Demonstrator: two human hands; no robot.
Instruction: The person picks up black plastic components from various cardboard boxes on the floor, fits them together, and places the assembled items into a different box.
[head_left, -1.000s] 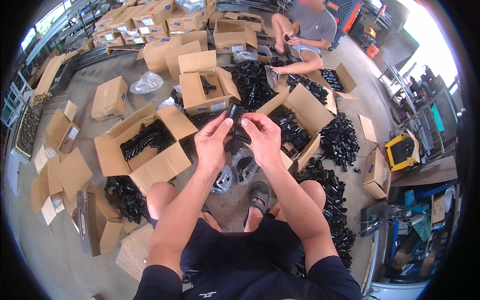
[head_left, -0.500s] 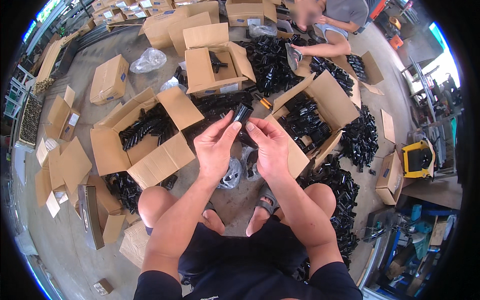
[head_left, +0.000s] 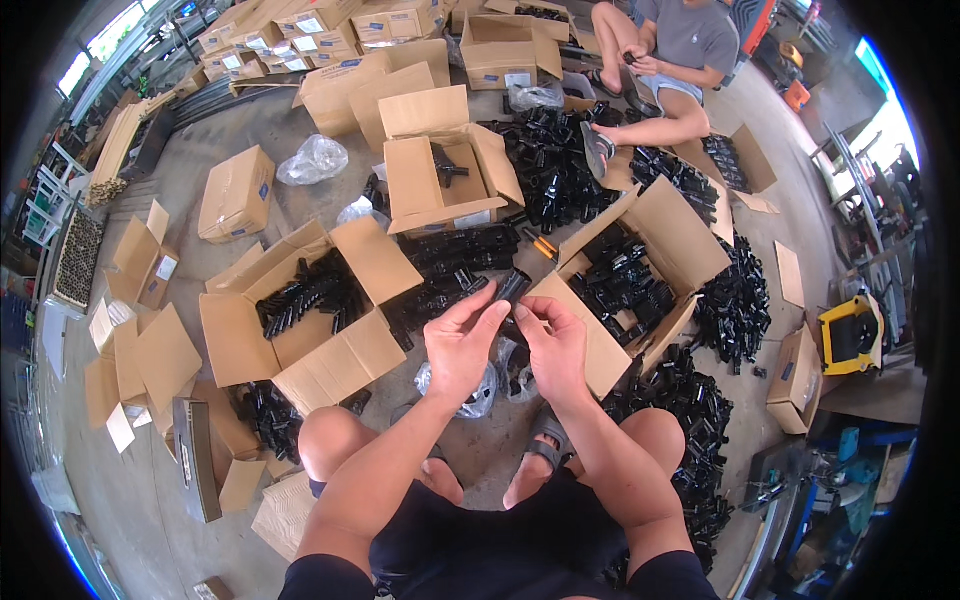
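Between my two hands is a glossy black tubular part (head_left: pixel 513 286), its round open end tilted up and away from me. My left hand (head_left: pixel 460 350) pinches it from the left with thumb and fingertips. From the right, the thumb and fingers of my right hand (head_left: pixel 555 348) close on its lower portion. My fingers hide that lower portion. Beyond the part, a mass of similar black parts (head_left: pixel 450 252) lies on the floor. An open carton (head_left: pixel 350 365) with black parts stands at left, and another (head_left: pixel 680 240) stands at right.
Clear plastic bags (head_left: pixel 462 385) lie before my feet. Black parts are heaped (head_left: pixel 690 410) along my right side. An orange-handled tool (head_left: pixel 541 245) lies beyond my hands. A co-worker (head_left: pixel 690 50) sits at far right holding a small dark part. Stacked cartons (head_left: pixel 330 40) stand behind.
The whole scene has shifted down and slightly right in the picture, showing more of the background. Both hands still hold the black tubular part, with my right fingers drawn closer together.
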